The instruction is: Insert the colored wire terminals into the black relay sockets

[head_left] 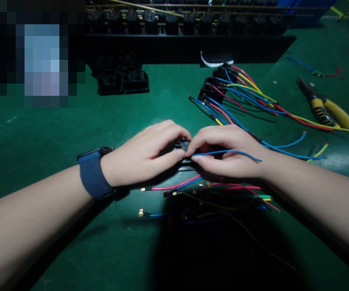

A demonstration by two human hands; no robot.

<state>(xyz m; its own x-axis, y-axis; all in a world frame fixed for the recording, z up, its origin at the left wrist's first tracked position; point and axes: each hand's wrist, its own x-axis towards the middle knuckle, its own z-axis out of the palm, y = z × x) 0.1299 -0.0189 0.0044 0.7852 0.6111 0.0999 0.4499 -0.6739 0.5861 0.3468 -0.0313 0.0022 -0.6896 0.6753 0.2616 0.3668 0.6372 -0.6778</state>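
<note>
My left hand (150, 149), with a dark watch on the wrist, is closed on a small black plastic housing (180, 144), mostly hidden by the fingers. From the other side, my right hand (235, 137) pinches a blue wire (241, 152) against this housing. The wire's free end trails right across the palm; its other end is hidden at the fingertips. Just below the hands lie loose red wires (174, 186) and a blue wire with a brass-coloured terminal (141, 212).
Black housings (213, 87) with several coloured wires lie beyond my right hand. Yellow-handled pliers (329, 107) rest at the right. Unwired black housings (122, 81) sit at the back left, before a long black rack (186, 48). All stand on a green tabletop (56, 250).
</note>
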